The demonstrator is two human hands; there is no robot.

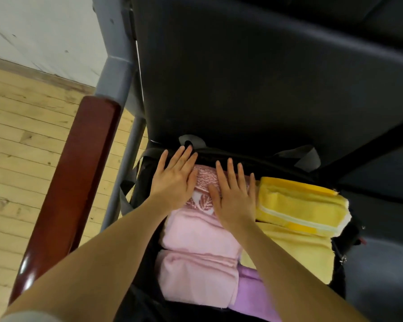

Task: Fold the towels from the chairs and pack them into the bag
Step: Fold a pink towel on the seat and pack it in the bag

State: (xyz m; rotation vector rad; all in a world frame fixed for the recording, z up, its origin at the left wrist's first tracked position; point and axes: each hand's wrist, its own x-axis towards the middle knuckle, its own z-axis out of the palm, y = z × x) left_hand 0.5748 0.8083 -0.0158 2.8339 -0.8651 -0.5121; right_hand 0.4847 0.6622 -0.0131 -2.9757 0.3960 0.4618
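Your black bag sits open on the dark chair, packed with folded towels lying side by side. The pink towel, with its patterned band at the far end, fills the left side. The yellow towel lies just beside it on the right. A purple towel shows at the near edge, between them.

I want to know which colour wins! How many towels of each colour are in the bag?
Pink towels: 2
Yellow towels: 2
Purple towel: 1
Total: 5 showing in the black bag; any underneath are hidden.
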